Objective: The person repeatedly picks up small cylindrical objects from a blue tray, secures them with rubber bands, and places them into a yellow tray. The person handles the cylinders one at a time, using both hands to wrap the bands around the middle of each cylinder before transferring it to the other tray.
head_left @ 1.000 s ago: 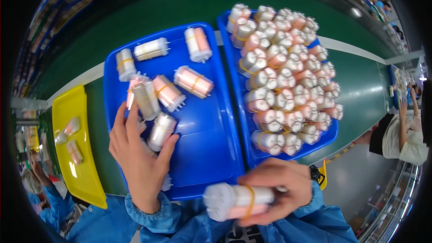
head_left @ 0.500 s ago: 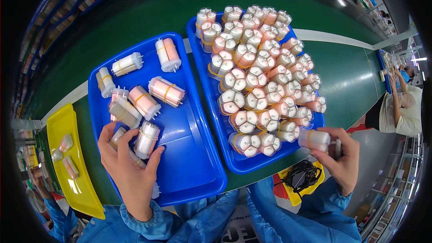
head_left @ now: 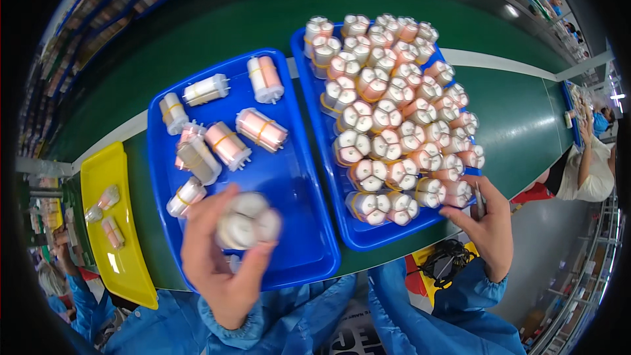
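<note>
My left hand (head_left: 223, 256) is closed round a bundle of short white cylinders (head_left: 248, 221), blurred by motion, its round ends facing up. It is over the left blue tray (head_left: 289, 250), where several similar white and pink bundles, such as a pink one (head_left: 228, 146) with a yellow band, lie on their sides. At the near right corner of the right blue tray (head_left: 358, 240), my right hand (head_left: 486, 223) has thumb and fingers round an upright bundle (head_left: 458, 193). A slim grey metallic item (head_left: 480, 201) also shows among its fingers; its kind is unclear.
Upright bundles (head_left: 388, 115) pack the right tray in rows. A yellow tray (head_left: 125, 243) with a few bundles stands at far left on the green table (head_left: 519, 118). Black cable (head_left: 447, 260) lies in a yellow container below the right tray. Another person (head_left: 588, 164) is at far right.
My left hand has lifted a bundle from the left tray and tilted it end-up. My right hand has moved its bundle from lying sideways to upright at the right tray's corner.
</note>
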The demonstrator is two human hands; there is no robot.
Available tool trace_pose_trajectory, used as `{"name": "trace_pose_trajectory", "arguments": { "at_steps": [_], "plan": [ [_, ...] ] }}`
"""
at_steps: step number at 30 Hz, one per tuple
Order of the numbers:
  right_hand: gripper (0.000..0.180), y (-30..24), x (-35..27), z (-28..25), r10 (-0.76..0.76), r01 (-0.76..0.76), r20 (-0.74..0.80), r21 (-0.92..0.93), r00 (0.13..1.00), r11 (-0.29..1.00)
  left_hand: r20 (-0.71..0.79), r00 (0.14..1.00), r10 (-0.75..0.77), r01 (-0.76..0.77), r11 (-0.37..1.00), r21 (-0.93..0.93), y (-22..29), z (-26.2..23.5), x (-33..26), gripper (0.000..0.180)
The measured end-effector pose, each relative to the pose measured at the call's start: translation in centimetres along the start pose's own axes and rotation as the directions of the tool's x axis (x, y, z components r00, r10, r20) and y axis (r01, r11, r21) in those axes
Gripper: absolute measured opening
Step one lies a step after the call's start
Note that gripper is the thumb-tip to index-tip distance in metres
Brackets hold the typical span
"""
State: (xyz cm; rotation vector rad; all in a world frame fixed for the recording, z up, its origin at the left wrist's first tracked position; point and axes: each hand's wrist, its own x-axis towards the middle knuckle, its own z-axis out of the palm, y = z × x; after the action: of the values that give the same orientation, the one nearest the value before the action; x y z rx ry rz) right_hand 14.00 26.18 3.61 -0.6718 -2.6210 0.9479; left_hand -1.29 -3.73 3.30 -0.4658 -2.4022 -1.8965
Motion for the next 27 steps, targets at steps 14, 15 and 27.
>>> {"name": "trace_pose_trajectory", "arguments": {
  "at_steps": [14, 15, 27],
  "plan": [
    [0.061, -11.7, -1.0, 6.0, -0.276, -0.071, 0.485, 0.582, 0.830, 0.810, 0.364, 0.920, 0.147, -0.078, 0.977, -0.197, -1.0, 0.4, 0.1, 0.056],
    [0.066, -12.7, -0.7, 7.4, -0.316, -0.004, 0.410, 0.616, 0.856, 0.788, 0.327, 0.943, 0.060, 0.028, 0.965, -0.260, -0.8, 0.2, -0.1, 0.053],
    [0.061, -14.8, 1.6, 10.6, -0.281, -0.066, 0.490, 0.578, 0.825, 0.813, 0.154, 0.964, 0.215, -0.196, 0.972, -0.127, -2.1, -1.6, 0.4, 0.058]
  ]
}}
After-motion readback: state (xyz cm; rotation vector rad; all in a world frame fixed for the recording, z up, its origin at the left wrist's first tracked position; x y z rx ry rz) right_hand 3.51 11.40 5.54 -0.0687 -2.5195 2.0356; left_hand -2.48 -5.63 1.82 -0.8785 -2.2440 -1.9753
